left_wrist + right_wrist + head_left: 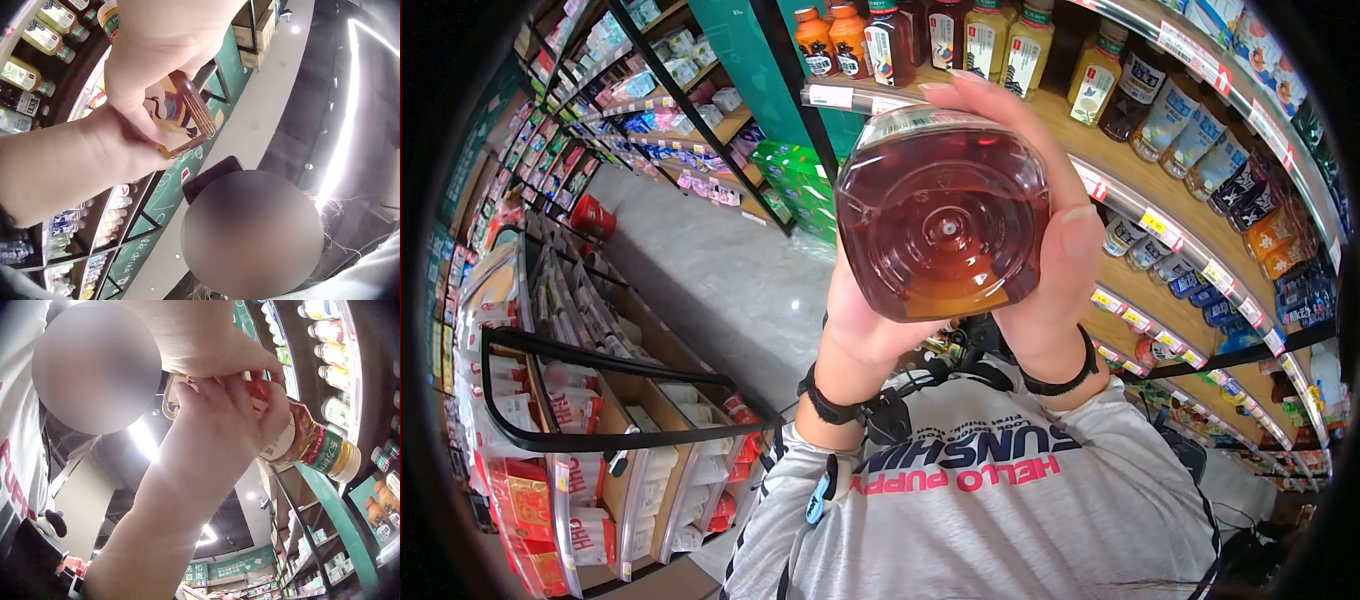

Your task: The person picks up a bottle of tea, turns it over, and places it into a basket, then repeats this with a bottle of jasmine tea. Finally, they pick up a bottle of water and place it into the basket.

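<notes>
A squarish clear bottle of tea (945,225) with reddish-amber liquid is held up with its base facing the head camera. My right hand (1060,255) grips its right side, thumb along the edge and fingers over the far side. On the lower left, my left hand (865,315) holds it from beneath; most of its fingers are hidden behind the bottle in the head view. In the right wrist view, fingers wrap round the tea bottle (303,434), whose white cap and green neck label point outward. The left wrist view shows a colourful printed label between both hands.
A drinks shelf (1180,190) with several bottles and price tags stands close ahead and to the right. Left is a grey floor aisle (670,240) with a red bucket (593,217). A black-framed rack (610,440) of packaged goods stands near my left side.
</notes>
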The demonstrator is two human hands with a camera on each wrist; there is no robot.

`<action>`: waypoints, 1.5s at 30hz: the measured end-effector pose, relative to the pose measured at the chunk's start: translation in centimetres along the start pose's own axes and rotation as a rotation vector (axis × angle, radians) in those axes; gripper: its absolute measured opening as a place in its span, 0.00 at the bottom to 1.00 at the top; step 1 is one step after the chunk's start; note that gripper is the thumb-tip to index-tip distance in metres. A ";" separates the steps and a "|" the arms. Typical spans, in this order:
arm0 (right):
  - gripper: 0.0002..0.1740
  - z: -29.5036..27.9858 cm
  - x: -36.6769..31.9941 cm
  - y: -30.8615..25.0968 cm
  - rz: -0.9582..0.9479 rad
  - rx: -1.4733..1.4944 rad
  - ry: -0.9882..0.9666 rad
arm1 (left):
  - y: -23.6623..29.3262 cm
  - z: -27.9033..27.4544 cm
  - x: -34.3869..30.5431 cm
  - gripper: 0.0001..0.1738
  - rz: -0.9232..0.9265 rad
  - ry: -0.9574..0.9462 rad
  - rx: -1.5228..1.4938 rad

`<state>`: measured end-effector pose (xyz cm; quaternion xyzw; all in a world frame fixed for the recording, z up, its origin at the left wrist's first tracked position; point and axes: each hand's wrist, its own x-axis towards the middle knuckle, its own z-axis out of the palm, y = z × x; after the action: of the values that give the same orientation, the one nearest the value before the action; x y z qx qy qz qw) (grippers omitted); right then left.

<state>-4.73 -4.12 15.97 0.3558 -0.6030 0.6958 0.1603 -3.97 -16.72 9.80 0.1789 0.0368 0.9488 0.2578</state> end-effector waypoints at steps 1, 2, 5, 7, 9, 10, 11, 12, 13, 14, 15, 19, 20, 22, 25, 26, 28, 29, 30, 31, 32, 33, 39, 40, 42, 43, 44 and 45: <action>0.51 0.0 0.0 0.1 -0.002 0.001 0.004 | 0.0 -0.1 0.1 0.33 -0.006 -0.014 -0.002; 0.51 0.0 0.0 0.2 -0.003 0.005 0.009 | 0.0 0.0 0.2 0.33 -0.006 -0.011 0.004; 0.51 0.0 0.1 0.5 -0.008 -0.001 0.015 | 0.1 0.3 0.4 0.33 -0.029 -0.033 -0.009; 0.50 -0.1 0.2 0.7 -0.015 -0.008 0.022 | 0.3 0.1 0.5 0.33 -0.078 -0.088 -0.056; 0.50 -0.1 0.3 0.9 -0.023 -0.009 0.029 | 0.2 0.2 0.8 0.34 -0.082 -0.169 -0.072; 0.50 -0.1 0.3 1.0 -0.025 -0.008 0.030 | 0.1 0.3 1.0 0.34 -0.084 -0.210 -0.080; 0.50 -0.2 0.3 1.1 -0.022 -0.006 0.024 | 0.0 0.6 1.0 0.35 -0.067 -0.174 -0.077; 0.49 -0.2 0.4 1.2 -0.034 0.002 0.026 | -0.1 1.0 1.1 0.35 -0.048 -0.139 -0.074; 0.49 -0.2 0.4 1.3 -0.047 0.009 0.027 | -0.2 1.2 1.2 0.35 -0.026 -0.106 -0.074; 0.48 -0.1 0.4 1.6 -0.074 0.021 0.034 | -0.1 1.3 1.1 0.35 -0.042 -0.077 -0.075; 0.47 -0.2 0.5 1.9 -0.126 -0.001 0.017 | 0.1 1.3 1.0 0.35 -0.056 -0.049 -0.078; 0.51 -0.9 1.5 2.8 -0.324 -0.079 -0.085 | 0.6 1.8 1.4 0.34 -0.035 -0.034 -0.058; 0.53 -0.6 1.4 2.3 -0.312 -0.030 -0.095 | 0.7 1.9 1.5 0.34 -0.033 -0.042 -0.049; 0.60 -0.9 1.8 2.3 -0.339 -0.064 -0.123 | 0.6 2.0 1.7 0.35 -0.030 -0.061 -0.035; 0.62 -0.7 2.0 1.9 -0.336 -0.005 -0.143 | 0.2 2.2 1.9 0.35 -0.041 -0.098 -0.020; 0.62 -0.6 2.0 1.7 -0.341 -0.001 -0.143 | 0.0 2.1 2.1 0.35 -0.046 -0.113 -0.014; 0.61 -0.5 2.1 1.4 -0.329 -0.020 -0.131 | -0.3 2.1 2.5 0.35 -0.053 -0.140 -0.010; 0.61 -0.4 2.3 1.3 -0.336 -0.049 -0.133 | -0.6 2.1 2.8 0.35 -0.058 -0.154 -0.012; 0.61 -0.4 2.5 1.2 -0.342 -0.078 -0.136 | -0.7 2.0 3.0 0.35 -0.061 -0.168 -0.009; 0.60 -0.4 2.6 1.0 -0.349 -0.107 -0.138 | -0.9 1.9 3.3 0.35 -0.061 -0.178 -0.010; 0.60 -0.2 2.7 0.7 -0.350 -0.123 -0.132 | -1.0 1.9 3.5 0.35 -0.063 -0.189 -0.009; 0.58 0.0 2.8 0.4 -0.346 -0.132 -0.118 | -1.1 1.9 3.6 0.35 -0.063 -0.197 -0.005; 0.43 1.6 2.5 -1.0 -0.336 -0.102 -0.008 | -1.5 1.5 4.0 0.36 -0.047 -0.235 0.008; 0.42 1.6 2.5 -0.8 -0.339 -0.107 0.014 | -1.5 1.5 4.0 0.36 -0.035 -0.237 0.016; 0.41 1.5 2.4 -0.8 -0.347 -0.100 0.023 | -1.5 1.5 3.9 0.36 -0.027 -0.242 0.023; 0.41 1.5 2.2 -0.7 -0.353 -0.103 0.034 | -1.6 1.4 4.0 0.36 -0.022 -0.246 0.021; 0.40 1.2 2.0 -0.6 -0.359 -0.100 0.039 | -1.4 1.6 4.1 0.36 -0.021 -0.256 0.016; 0.39 1.1 1.7 -0.5 -0.362 -0.100 0.044 | -1.5 1.6 4.1 0.36 -0.019 -0.262 0.012</action>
<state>-5.26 -5.45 17.52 0.4345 -0.5593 0.6326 0.3135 -5.95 -13.41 12.32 0.3026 0.0102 0.9146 0.2682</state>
